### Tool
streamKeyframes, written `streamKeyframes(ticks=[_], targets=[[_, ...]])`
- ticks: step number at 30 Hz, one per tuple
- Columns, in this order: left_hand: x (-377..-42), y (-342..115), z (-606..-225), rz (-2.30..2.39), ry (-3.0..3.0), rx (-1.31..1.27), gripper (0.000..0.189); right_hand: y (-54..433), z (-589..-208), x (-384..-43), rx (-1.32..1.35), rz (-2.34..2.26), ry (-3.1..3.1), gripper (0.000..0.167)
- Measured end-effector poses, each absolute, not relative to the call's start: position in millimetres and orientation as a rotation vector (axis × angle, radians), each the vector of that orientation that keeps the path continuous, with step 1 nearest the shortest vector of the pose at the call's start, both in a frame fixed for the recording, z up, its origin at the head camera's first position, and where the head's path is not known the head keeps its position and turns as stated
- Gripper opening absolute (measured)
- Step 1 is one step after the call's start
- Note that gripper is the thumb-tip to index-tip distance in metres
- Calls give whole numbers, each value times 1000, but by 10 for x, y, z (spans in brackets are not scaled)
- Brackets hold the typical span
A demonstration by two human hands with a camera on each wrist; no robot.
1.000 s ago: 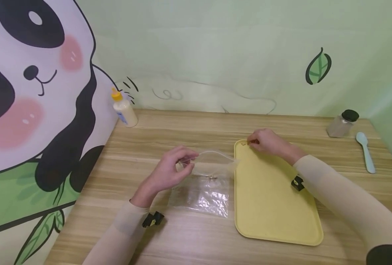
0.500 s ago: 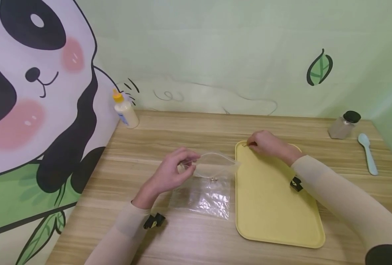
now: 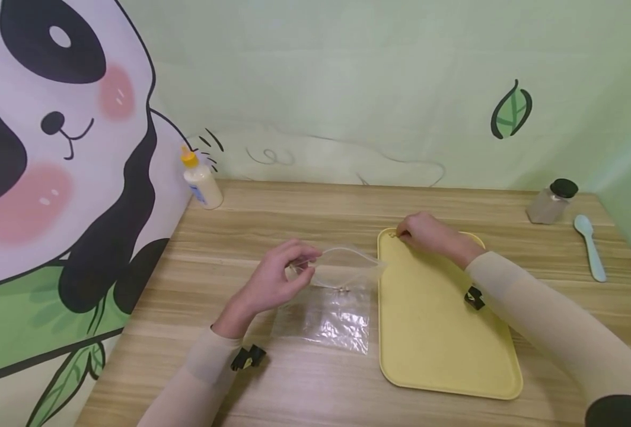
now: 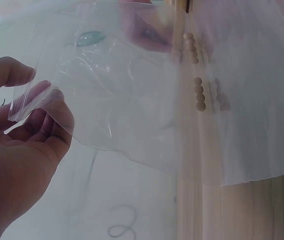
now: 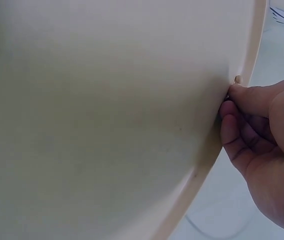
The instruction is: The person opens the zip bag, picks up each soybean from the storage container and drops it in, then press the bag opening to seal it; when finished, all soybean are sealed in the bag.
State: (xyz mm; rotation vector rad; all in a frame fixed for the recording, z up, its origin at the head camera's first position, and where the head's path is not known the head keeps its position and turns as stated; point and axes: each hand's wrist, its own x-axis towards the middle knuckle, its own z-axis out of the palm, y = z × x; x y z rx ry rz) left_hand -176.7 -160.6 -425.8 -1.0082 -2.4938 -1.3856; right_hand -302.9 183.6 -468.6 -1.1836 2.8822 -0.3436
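Observation:
My left hand [image 3: 278,273] pinches the side edge of a clear zip bag [image 3: 328,320] near its mouth, which gapes. Inside the bag, the left wrist view shows two small tan bumpy pieces [image 4: 199,95], each like a short row of beads. The bag's lower part lies on the table. At the far left corner of the yellow tray [image 3: 443,338], my right hand [image 3: 427,232] has thumb and fingertips drawn together at the rim. A small tan piece [image 5: 238,79] shows just past the thumb tip; the fingers hide the rest of their grip.
A glue-like bottle with a yellow cap [image 3: 202,182] stands at the back left. At the back right are a jar with a black lid [image 3: 551,201] and a pale blue spoon [image 3: 590,249]. A wall with painted figures borders the wooden table [image 3: 294,207].
Both hands stay nearly in place. The right fingertips shift very slightly at the tray corner; the left hand keeps its hold on the bag, whose mouth remains spread.

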Motion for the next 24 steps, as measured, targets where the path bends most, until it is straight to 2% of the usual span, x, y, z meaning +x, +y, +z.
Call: streamKeyframes(ticks=[14,24], targets=[[-1770,-1610,-4276,-1388,-2490,-1013,28,1864,-4698,-3026,-1192,-406,2882,8],[-1769,-1595,-4253,-1403,-2487,-1016,29,1902,-4532,-2940,-1136,-476,2906,10]])
